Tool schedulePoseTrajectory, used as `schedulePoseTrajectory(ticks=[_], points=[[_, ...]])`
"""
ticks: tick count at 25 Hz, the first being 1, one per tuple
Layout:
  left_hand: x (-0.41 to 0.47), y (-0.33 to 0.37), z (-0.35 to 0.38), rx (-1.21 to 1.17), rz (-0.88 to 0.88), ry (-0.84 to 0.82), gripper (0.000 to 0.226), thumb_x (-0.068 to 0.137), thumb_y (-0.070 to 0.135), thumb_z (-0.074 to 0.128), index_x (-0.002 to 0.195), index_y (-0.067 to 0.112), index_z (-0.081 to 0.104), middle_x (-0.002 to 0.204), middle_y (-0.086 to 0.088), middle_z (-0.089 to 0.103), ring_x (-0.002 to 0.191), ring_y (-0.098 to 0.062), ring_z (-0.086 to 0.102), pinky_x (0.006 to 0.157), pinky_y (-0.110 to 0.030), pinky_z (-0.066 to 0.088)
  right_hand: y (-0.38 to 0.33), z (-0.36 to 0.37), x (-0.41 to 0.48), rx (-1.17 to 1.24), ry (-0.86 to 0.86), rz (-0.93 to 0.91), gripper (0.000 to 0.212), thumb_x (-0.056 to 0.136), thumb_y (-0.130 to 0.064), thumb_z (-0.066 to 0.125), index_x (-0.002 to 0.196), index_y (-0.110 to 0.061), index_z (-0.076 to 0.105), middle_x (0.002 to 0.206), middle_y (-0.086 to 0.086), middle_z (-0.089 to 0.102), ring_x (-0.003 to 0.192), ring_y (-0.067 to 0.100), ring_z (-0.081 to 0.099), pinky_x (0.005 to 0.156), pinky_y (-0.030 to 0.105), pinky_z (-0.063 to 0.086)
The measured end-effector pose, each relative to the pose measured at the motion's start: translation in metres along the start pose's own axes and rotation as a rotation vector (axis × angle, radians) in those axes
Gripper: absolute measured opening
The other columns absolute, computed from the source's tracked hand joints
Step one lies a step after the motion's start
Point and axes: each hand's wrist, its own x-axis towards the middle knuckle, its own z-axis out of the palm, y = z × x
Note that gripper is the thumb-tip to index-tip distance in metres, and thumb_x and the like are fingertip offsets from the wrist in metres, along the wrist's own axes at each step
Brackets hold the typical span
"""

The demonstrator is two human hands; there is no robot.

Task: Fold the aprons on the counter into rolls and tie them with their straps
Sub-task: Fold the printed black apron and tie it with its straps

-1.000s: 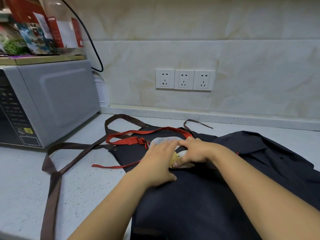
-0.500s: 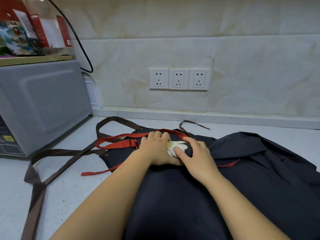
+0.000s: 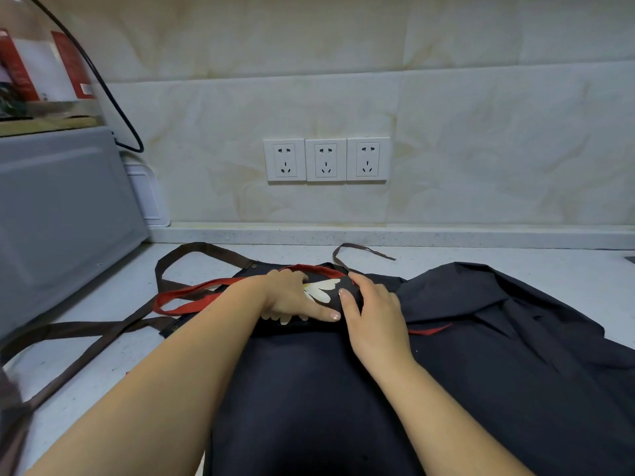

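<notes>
We see both the left hand [image 3: 292,298] and right hand [image 3: 376,316] gripping the first roll of a dark navy cloth apron [image 3: 309,389] on the pale speckled counter [image 3: 549,266]; its loose red fabric strap [image 3: 192,306], we judge, could get rolled inside, leaving nothing to tie with.

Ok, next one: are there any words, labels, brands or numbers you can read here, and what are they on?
No text can be read in this frame.
On the red packs above the microwave: print and a small label, too blurred to read.
On the sockets: no lettering shows.
On the apron: only a white flower print, no words.
</notes>
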Motion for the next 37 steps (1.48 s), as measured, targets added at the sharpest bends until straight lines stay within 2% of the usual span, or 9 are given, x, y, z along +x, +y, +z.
schedulePoseTrajectory(ticks=[4, 7, 12, 17, 21, 26, 30, 34, 37], points=[[-0.009, -0.004, 0.025, 0.290, 0.035, 0.334, 0.091, 0.051, 0.092, 0.054, 0.109, 0.022, 0.053, 0.107, 0.006, 0.046, 0.114, -0.017, 0.039, 0.109, -0.049, 0.027, 0.006, -0.004, 0.002, 0.052, 0.021, 0.105, 0.039, 0.098, -0.050, 0.033, 0.121, -0.026, 0.054, 0.115, -0.004, 0.058, 0.113, 0.019, 0.046, 0.087, 0.034, 0.043], [-0.024, -0.009, 0.036, 0.285, 0.121, 0.522, 0.085, 0.053, 0.092, 0.051, 0.094, 0.019, 0.046, 0.096, 0.009, 0.047, 0.102, -0.014, 0.048, 0.119, -0.047, 0.013, 0.007, -0.014, 0.002, 0.131, 0.102, 0.147, 0.034, 0.100, -0.046, 0.029, 0.093, -0.022, 0.052, 0.096, -0.003, 0.061, 0.098, 0.023, 0.054, 0.077, 0.039, 0.045], [-0.046, 0.009, 0.037, -0.069, 0.067, 0.810, 0.075, 0.055, 0.081, 0.066, 0.095, 0.021, 0.045, 0.084, 0.012, 0.056, 0.083, -0.015, 0.055, 0.074, -0.032, 0.046, -0.005, -0.038, 0.002, 0.096, 0.046, 0.233, 0.058, 0.098, -0.057, 0.020, 0.071, -0.018, 0.054, 0.070, -0.005, 0.057, 0.074, 0.020, 0.054, 0.066, 0.035, 0.039], [-0.033, 0.001, 0.059, -0.009, 0.109, 0.921, 0.085, 0.056, 0.077, 0.069, 0.122, 0.027, 0.050, 0.103, 0.010, 0.061, 0.097, -0.018, 0.060, 0.082, -0.034, 0.046, -0.009, -0.056, 0.011, 0.950, -0.101, 0.365, 0.045, 0.089, -0.031, 0.064, 0.057, -0.023, 0.033, 0.046, -0.008, 0.026, 0.040, 0.007, 0.019, 0.039, 0.021, 0.015], [-0.032, -0.005, 0.065, 0.015, 0.106, 0.934, 0.070, 0.059, 0.077, 0.067, 0.108, 0.029, 0.053, 0.090, 0.011, 0.055, 0.088, -0.017, 0.057, 0.073, -0.032, 0.042, 0.002, -0.069, 0.017, 1.333, 0.011, 0.441, 0.042, 0.090, -0.012, 0.057, 0.058, -0.020, 0.031, 0.042, -0.009, 0.021, 0.034, 0.005, 0.016, 0.035, 0.018, 0.008], [-0.031, -0.012, 0.064, 0.076, 0.129, 0.917, 0.069, 0.058, 0.077, 0.067, 0.107, 0.029, 0.055, 0.088, 0.012, 0.052, 0.086, -0.016, 0.056, 0.071, -0.032, 0.042, 0.029, -0.105, 0.029, 1.510, 0.294, 0.482, 0.044, 0.091, -0.024, 0.058, 0.060, -0.022, 0.028, 0.050, -0.006, 0.020, 0.036, 0.007, 0.016, 0.035, 0.020, 0.010], [-0.042, -0.010, 0.054, -0.414, -0.058, 0.846, 0.054, 0.059, 0.074, 0.067, 0.095, 0.037, 0.049, 0.083, 0.013, 0.062, 0.080, -0.014, 0.061, 0.072, -0.037, 0.050, 0.023, -0.073, 0.022, 1.122, 0.245, 0.495, 0.038, 0.095, -0.042, 0.052, 0.066, -0.018, 0.044, 0.056, -0.005, 0.033, 0.047, 0.009, 0.030, 0.046, 0.022, 0.026], [-0.054, -0.017, 0.043, -1.177, -0.059, 0.760, 0.048, 0.075, 0.059, 0.069, 0.113, 0.033, 0.055, 0.081, 0.003, 0.067, 0.046, -0.011, 0.056, 0.043, -0.029, 0.047, 0.008, -0.050, 0.005, 0.503, 0.408, 0.268, 0.025, 0.096, -0.037, 0.049, 0.110, -0.019, 0.058, 0.102, -0.005, 0.052, 0.098, 0.015, 0.053, 0.086, 0.029, 0.042], [-0.056, -0.015, 0.035, -1.694, 0.009, 0.596, 0.066, 0.088, 0.049, 0.064, 0.146, 0.027, 0.040, 0.073, 0.005, 0.055, 0.040, -0.003, 0.043, 0.035, -0.016, 0.034, -0.028, -0.029, -0.012, 0.575, -0.015, 0.145, 0.015, 0.097, -0.021, 0.047, 0.103, -0.021, 0.060, 0.093, -0.001, 0.067, 0.063, 0.013, 0.059, 0.058, 0.024, 0.045]])
